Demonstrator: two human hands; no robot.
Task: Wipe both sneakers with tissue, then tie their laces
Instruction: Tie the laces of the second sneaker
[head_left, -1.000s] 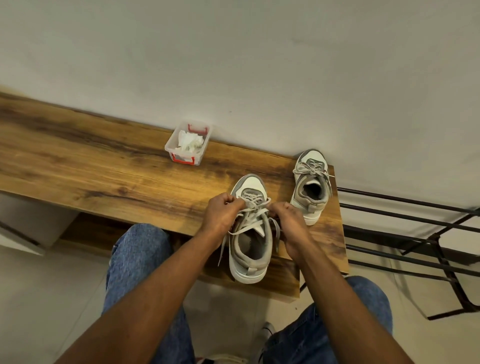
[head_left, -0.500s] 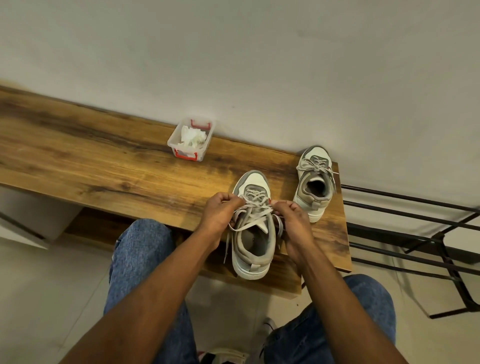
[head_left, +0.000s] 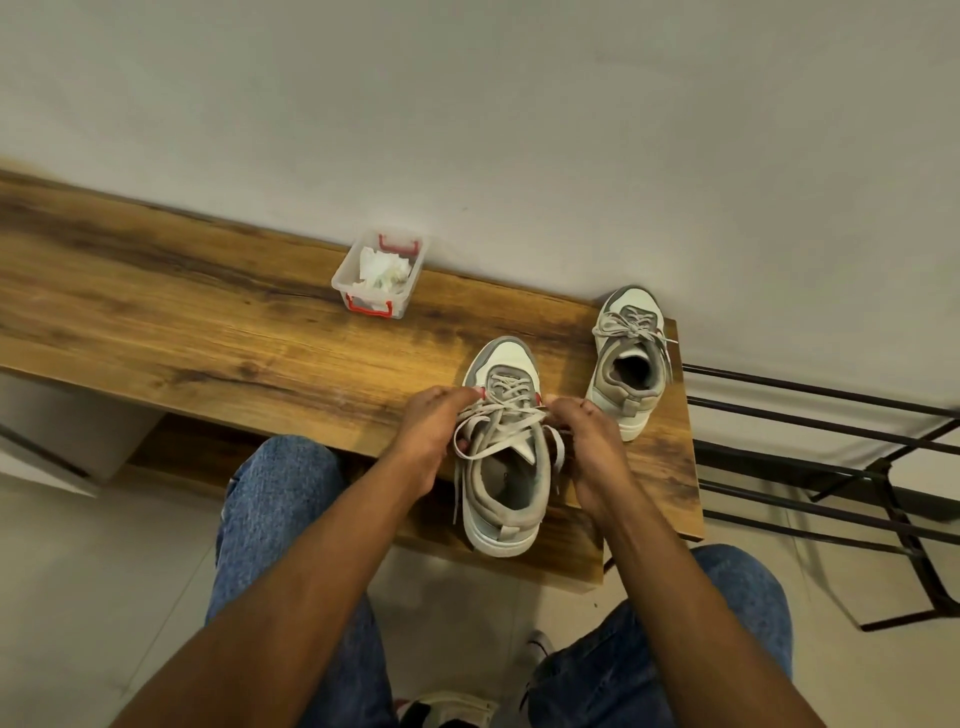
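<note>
Laces (head_left: 498, 423) are pinched and drawn taut by both hands, left hand (head_left: 428, 434) and right hand (head_left: 587, 441), over the near sneaker (head_left: 501, 457) at the surface's (head_left: 208, 332) front edge, heel toward the person for reach; the other sneaker (head_left: 629, 358), apparently tied, sits aside at the far right corner.

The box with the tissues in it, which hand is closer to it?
Left. The left hand holds the near sneaker's laces, below and slightly right of the tissue box. The right hand holds laces on the sneaker's far side, farther from the box.
</note>
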